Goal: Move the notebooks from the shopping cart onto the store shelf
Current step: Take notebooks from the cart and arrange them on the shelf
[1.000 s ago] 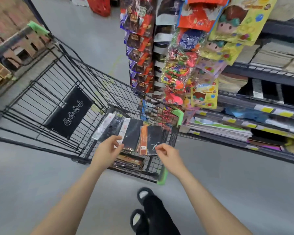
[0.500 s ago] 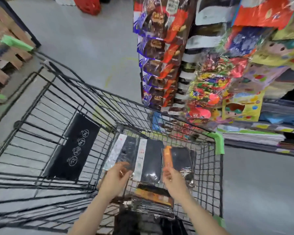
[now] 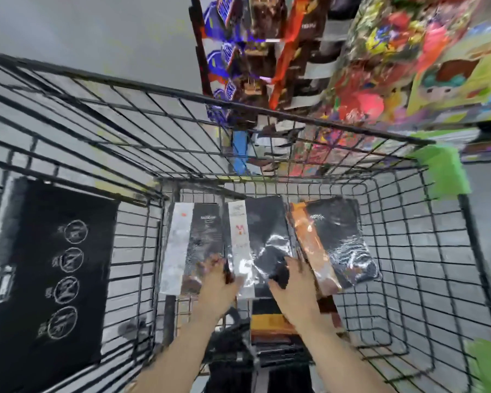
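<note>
Both hands have dropped deeper into the shopping cart (image 3: 338, 129) since a moment ago. The left hand (image 3: 216, 282) and right hand (image 3: 292, 282) now rest on the near edges of the wrapped notebooks (image 3: 255, 242) at centre frame. Blur hides whether the fingers are closed on them. This looks like the pickup step; next comes a firm grip, then a lift toward the shelf, upper right, which is blurred.
</note>
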